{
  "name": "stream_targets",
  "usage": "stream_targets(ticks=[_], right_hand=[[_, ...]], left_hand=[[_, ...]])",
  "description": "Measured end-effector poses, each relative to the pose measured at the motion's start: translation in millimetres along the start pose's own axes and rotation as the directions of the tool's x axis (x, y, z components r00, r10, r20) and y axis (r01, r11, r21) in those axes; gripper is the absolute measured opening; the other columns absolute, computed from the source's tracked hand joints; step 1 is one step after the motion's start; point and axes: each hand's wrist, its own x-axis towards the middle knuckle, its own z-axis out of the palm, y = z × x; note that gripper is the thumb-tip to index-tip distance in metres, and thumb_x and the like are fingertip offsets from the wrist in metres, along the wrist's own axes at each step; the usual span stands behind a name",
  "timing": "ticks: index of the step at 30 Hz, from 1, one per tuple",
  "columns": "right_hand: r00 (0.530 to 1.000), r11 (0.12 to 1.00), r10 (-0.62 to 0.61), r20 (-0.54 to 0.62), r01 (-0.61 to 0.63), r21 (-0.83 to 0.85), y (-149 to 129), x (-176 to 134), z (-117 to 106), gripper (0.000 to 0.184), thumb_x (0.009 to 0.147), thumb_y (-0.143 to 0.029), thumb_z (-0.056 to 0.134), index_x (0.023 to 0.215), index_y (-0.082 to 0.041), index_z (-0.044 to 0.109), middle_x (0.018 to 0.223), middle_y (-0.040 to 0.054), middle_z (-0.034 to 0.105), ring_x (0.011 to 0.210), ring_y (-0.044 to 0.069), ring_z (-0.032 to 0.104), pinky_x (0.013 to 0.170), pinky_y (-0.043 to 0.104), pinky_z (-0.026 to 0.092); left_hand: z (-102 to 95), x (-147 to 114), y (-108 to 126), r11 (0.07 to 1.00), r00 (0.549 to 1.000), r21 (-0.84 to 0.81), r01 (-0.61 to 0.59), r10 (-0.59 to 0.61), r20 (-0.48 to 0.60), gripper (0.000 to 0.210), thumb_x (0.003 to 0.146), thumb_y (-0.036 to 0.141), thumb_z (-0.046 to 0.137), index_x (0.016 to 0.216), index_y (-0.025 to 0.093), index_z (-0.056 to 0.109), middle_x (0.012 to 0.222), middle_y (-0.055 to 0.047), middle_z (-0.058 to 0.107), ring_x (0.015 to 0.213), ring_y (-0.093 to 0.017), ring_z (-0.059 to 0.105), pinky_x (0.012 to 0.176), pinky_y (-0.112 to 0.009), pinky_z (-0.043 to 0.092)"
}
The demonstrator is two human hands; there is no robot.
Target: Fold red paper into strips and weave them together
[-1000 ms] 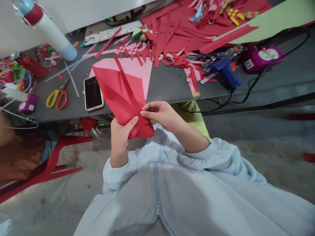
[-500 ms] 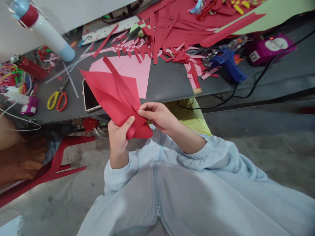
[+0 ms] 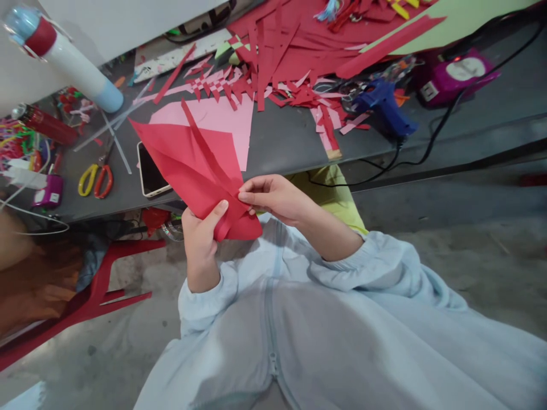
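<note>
A red sheet of paper [image 3: 183, 159], partly folded, is held up in front of me just off the table's front edge. My left hand [image 3: 203, 236] is closed on its lower left part, thumb pressed on top near a curled red bit. A narrow red strip [image 3: 205, 148] lies slantwise across the sheet. My right hand [image 3: 273, 196] pinches the strip's lower end together with the sheet's right edge, between thumb and forefinger. Behind the paper lie a pink sheet [image 3: 245, 125] and a phone [image 3: 151, 173], both partly covered.
Scissors [image 3: 96, 179] with yellow and red handles lie on the table at left, near a tall bottle [image 3: 77, 68]. Red and pink paper strips [image 3: 260, 68] are heaped at the back. A blue glue gun [image 3: 387, 108] with its cord is at right. A red chair [image 3: 100, 279] stands lower left.
The view has shifted slightly. The paper's lower right part looks flatter and less curled than before. Both hands keep nearly the same grip.
</note>
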Motion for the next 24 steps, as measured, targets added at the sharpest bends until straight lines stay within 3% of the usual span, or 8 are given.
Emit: stream_targets(ticks=[10, 18, 24], right_hand=[[0.998, 0.992, -0.02, -0.063, 0.027, 0.125, 3, -1, 3, 0.049, 0.041, -0.046, 0.097, 0.069, -0.016, 0.069, 0.056, -0.0047, 0.065, 0.048, 0.004, 0.058, 0.051, 0.016, 0.053], [1.0, 1.0, 0.024, 0.014, -0.024, 0.005, -4, -4, -7, 0.04, 0.047, -0.036, 0.097, 0.069, -0.013, 0.072, 0.054, -0.0033, 0.065, 0.047, 0.004, 0.057, 0.046, 0.015, 0.051], [1.0, 0.998, -0.02, -0.009, 0.019, -0.064, -4, -1, -6, 0.031, 0.054, -0.027, 0.092, 0.067, -0.014, 0.068, 0.056, -0.0032, 0.066, 0.046, 0.004, 0.056, 0.045, 0.016, 0.05]], left_hand=[[5.4, 2, 1, 0.999, 0.999, -0.035, -0.02, 0.019, -0.027, 0.028, 0.059, 0.027, 0.092, 0.08, 0.019, 0.075, 0.083, 0.0, 0.077, 0.072, -0.014, 0.07, 0.076, -0.027, 0.059], [6.5, 5, 0, 1.0, 1.0, -0.012, -0.002, 0.001, -0.029, 0.029, 0.057, 0.027, 0.093, 0.077, 0.019, 0.073, 0.079, 0.001, 0.075, 0.069, -0.014, 0.069, 0.072, -0.027, 0.057], [4.2, 6, -1, 0.999, 0.999, 0.042, -0.03, 0.032, -0.041, 0.032, 0.056, 0.031, 0.092, 0.073, 0.016, 0.07, 0.074, 0.001, 0.071, 0.066, -0.012, 0.065, 0.069, -0.025, 0.055]])
